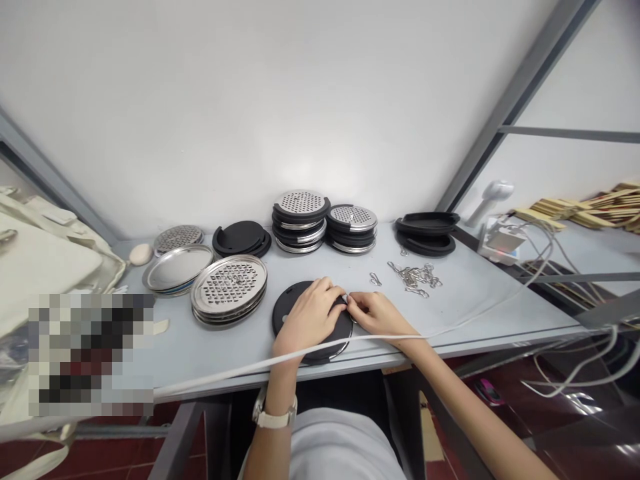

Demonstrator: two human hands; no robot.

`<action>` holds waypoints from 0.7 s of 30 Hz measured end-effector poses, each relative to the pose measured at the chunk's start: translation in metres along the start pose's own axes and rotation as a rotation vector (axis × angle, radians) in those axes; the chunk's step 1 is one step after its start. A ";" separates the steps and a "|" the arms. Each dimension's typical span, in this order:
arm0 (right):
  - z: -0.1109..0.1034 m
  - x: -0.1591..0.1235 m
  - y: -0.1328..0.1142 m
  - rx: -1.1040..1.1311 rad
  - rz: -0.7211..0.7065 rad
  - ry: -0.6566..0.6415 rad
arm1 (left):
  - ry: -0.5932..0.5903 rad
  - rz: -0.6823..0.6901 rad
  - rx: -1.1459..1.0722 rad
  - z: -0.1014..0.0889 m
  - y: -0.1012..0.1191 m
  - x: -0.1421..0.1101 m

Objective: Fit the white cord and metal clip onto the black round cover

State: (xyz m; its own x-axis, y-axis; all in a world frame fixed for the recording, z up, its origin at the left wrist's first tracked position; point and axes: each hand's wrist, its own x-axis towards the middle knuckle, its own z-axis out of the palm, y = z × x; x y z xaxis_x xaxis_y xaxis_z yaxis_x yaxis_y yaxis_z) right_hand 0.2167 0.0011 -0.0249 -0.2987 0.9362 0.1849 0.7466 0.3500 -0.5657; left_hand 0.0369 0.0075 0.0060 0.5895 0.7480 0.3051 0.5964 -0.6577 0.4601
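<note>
Near the front edge of the table lies a round black plastic disc [286, 308], with a strip of shiny metal rim showing at its lower right. My left hand [313, 317] rests over it, fingers bent and closed against its right side. At that same edge my right hand [377, 313] pinches thumb and forefinger together; what is between them is too small to make out. Small metal clips [415, 277] lie in a loose heap beyond my right hand, and a single clip [375, 279] sits closer to it.
Perforated metal grater discs [230, 283] are stacked at left, beside plain metal plates [177, 268]. Along the wall stand black-rimmed grater stacks [300, 217], [353, 227] and black rings [425, 243]. A white cable [400, 337] crosses in front of my forearms. A bag [45, 247] is far left.
</note>
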 end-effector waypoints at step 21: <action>-0.001 0.000 -0.003 -0.032 -0.017 0.015 | -0.010 0.018 -0.050 -0.003 0.001 -0.001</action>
State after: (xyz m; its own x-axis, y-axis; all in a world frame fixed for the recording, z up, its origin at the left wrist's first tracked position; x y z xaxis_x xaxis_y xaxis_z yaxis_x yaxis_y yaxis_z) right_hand 0.2158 -0.0002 -0.0225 -0.3030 0.9304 0.2063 0.7604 0.3665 -0.5362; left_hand 0.0353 0.0059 0.0090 0.6054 0.7352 0.3050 0.5582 -0.6653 0.4958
